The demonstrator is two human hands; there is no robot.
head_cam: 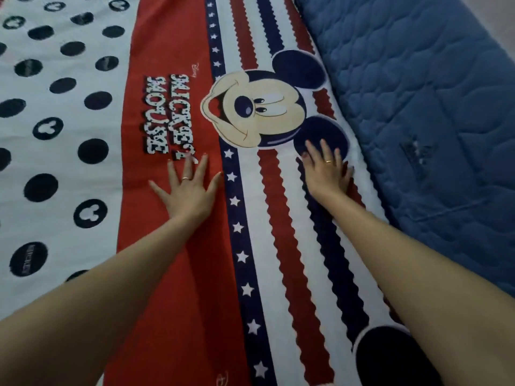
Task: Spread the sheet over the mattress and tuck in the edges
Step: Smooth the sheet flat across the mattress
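The printed sheet (172,79) lies flat across most of the view: white with dark dots at the left, a red band with lettering in the middle, red, white and navy stripes and a cartoon mouse face to the right. My left hand (188,192) presses flat on the red band with fingers spread. My right hand (327,169) lies flat on the stripes just below the mouse's dark ear, close to the sheet's right edge. To the right of that edge the blue quilted mattress (432,107) shows bare.
The sheet's right border runs diagonally from top centre to lower right, with the blue quilted surface beyond it. A small dark mark sits on the blue quilting at the right.
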